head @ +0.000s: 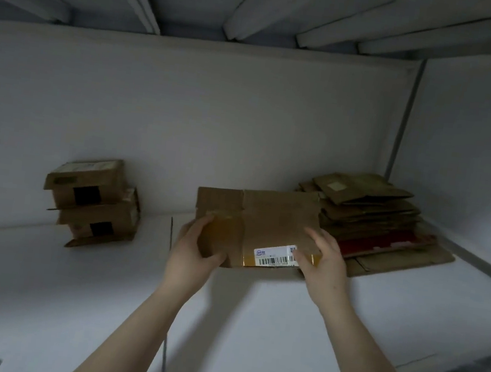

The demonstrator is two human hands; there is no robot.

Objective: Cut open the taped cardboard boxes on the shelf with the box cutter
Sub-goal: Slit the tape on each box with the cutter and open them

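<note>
Both hands on the cardboard box (256, 227) mid-shelf, left hand (196, 246) curled round its left end, right hand (323, 261) gripping the right end by the barcode label (275, 256), flattened cardboard pile (370, 219) just right, two stacked boxes (94, 201) well left.

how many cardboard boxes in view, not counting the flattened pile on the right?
3. Two are stacked at the left: upper box, lower box. The centre box is held by the left hand and right hand. The flattened pile may hide more.
</note>
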